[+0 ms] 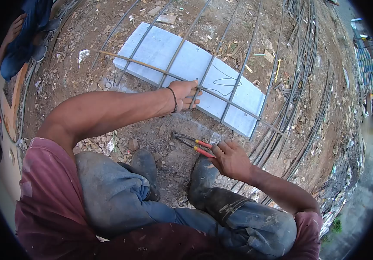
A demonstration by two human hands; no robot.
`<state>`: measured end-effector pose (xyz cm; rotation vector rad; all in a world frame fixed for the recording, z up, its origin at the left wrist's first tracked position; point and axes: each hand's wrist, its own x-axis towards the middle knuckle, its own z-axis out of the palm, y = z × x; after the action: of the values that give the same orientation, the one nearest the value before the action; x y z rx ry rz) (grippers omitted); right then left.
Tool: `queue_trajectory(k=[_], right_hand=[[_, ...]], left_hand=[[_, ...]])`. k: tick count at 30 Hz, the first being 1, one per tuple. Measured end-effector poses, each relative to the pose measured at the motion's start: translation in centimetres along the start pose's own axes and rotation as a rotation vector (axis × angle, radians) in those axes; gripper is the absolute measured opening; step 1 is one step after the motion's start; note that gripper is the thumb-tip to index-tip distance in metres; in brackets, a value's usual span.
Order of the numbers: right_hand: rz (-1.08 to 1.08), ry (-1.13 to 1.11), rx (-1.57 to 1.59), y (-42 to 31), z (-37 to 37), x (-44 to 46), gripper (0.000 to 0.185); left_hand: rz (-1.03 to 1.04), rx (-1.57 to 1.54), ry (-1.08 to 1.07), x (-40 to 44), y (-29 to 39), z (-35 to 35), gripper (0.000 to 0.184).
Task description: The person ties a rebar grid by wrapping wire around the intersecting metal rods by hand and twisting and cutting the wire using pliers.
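Note:
My left hand (187, 95) grips a crossing of thin steel bars near the front edge of a pale flat slab (169, 50). A long rusty cross bar (151, 67) runs over several parallel rods (186, 37) above the slab. Loops of thin dark wire (227, 82) extend from beside my left fingers over the slab. In my right hand (232, 160) are pliers (190, 141) with red and yellow handles, their dark jaws pointing left above the dirt, apart from the bars.
Bundled steel rods (301, 86) lie on the right. At the upper left another person's legs (21, 43) and hand show. A wooden plank (18, 95) lies at the left. Rubble and wood scraps cover the ground. My boots (145, 167) are below the slab.

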<state>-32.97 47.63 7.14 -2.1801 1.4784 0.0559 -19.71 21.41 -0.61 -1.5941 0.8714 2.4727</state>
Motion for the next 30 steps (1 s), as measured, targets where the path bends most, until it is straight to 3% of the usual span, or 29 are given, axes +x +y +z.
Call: queue_trajectory(k=[3,5,6,9,13,19,21,28,30], right_hand=[[0.108,0.165,-0.095,0.7,7.4,-0.2,0.051],[0.188,-0.067,-0.011,0.6,9.1,-0.2,0.063],[0.248,-0.229,0.119,0.7,8.4,0.5,0.059],[0.380,-0.404,0.213,0.9,7.7,2.5,0.058],[0.336,-0.345,0.157,1.1,7.6,4.5,0.058],[0.382,-0.382,0.187,0.4,7.1,5.7,0.060],[0.280,-0.346,0.098,0.3,6.9,5.9,0.057],[0.302,-0.277,0.102,0.5,7.8,5.9,0.044],[0.321,-0.301,0.095,0.6,8.1,6.0,0.039]], left_hand=[[0.002,-0.008,-0.010,0.7,-0.3,-0.2,0.039],[0.011,-0.015,-0.017,0.5,-0.2,-0.2,0.039],[0.017,-0.012,-0.016,0.6,-0.3,-0.2,0.039],[0.016,-0.002,-0.064,0.8,-0.2,-0.8,0.039],[0.038,-0.016,-0.107,1.4,-0.2,-1.2,0.040],[0.038,-0.015,0.004,0.4,-0.1,0.4,0.026],[-0.024,-0.009,0.082,0.5,0.3,0.8,0.021],[-0.066,0.102,0.180,-0.2,1.4,2.4,0.021],[-0.050,0.276,0.255,-0.6,2.0,3.0,0.021]])
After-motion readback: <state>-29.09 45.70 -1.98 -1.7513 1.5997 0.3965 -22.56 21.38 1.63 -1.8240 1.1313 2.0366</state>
